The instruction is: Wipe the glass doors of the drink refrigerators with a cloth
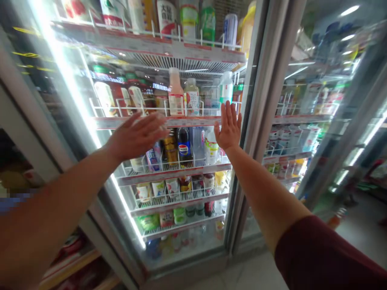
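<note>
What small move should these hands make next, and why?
Perhaps the right hand should shift toward the metal frame beside it. Its fingers are extended and it appears empty, as does the blurred left hand, and reflections over the drinks suggest closed glass in front of them.

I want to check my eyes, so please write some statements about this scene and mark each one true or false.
1. The right hand is open. True.
2. The left hand grips a can. False: the left hand is open, with nothing visible in it.
3. The Pepsi bottle stands one shelf below the pink drink bottle. True.
4. The visible sleeve is white. False: the sleeve is maroon.
</note>
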`<state>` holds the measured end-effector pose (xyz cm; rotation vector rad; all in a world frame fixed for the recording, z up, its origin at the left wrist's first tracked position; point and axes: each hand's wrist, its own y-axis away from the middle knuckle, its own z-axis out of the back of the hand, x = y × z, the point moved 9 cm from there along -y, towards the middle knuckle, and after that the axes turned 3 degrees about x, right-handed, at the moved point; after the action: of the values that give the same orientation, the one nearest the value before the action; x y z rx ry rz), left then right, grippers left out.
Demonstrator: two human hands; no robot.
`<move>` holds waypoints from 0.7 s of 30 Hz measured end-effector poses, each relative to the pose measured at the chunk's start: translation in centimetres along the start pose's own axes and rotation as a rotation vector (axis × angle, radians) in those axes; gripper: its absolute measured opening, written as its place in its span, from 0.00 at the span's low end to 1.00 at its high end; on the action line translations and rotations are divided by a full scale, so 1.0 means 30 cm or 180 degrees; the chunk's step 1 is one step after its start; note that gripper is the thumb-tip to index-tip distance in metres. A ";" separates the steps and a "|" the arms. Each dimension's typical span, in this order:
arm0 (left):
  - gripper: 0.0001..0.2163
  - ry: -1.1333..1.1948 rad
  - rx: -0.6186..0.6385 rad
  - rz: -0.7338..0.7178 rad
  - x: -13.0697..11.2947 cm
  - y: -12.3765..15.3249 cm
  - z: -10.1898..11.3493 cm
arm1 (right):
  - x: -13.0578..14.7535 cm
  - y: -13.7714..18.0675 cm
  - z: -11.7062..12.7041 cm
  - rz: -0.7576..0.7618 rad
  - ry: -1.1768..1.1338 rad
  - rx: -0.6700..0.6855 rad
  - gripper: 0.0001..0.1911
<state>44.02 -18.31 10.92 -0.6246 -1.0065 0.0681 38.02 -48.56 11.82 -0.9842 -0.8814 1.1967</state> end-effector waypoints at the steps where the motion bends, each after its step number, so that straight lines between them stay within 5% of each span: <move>1: 0.22 -0.0136 -0.0217 0.0445 0.055 0.018 0.035 | 0.000 0.000 0.000 0.0009 0.0001 -0.0014 0.39; 3: 0.23 -0.0075 -0.0371 0.0746 0.077 0.061 0.059 | -0.001 0.001 0.000 0.0032 -0.0003 -0.0046 0.39; 8: 0.21 0.0675 0.0403 -0.0852 -0.088 0.128 -0.016 | -0.003 0.000 0.000 0.0027 -0.0049 -0.0055 0.39; 10: 0.23 0.0477 0.0259 -0.0474 -0.003 0.109 0.012 | -0.003 -0.001 0.001 0.0009 -0.0088 -0.0046 0.39; 14: 0.29 -0.0005 -0.0346 0.1021 0.182 0.100 0.093 | 0.000 0.001 0.004 0.0007 -0.0158 -0.0087 0.39; 16: 0.29 0.0136 -0.0221 0.0622 0.119 0.101 0.068 | 0.000 0.002 0.006 0.0011 -0.0159 -0.0134 0.38; 19: 0.22 0.0533 0.0497 -0.0415 0.008 0.109 -0.009 | 0.002 0.005 0.006 0.0037 -0.0153 -0.0139 0.38; 21: 0.20 0.0604 0.0603 -0.0119 0.075 0.086 -0.005 | 0.003 0.005 0.006 0.0043 -0.0164 -0.0106 0.39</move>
<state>45.97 -15.50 11.26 -0.4301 -0.8169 0.0690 37.82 -48.44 11.73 -0.9912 -0.9392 1.2268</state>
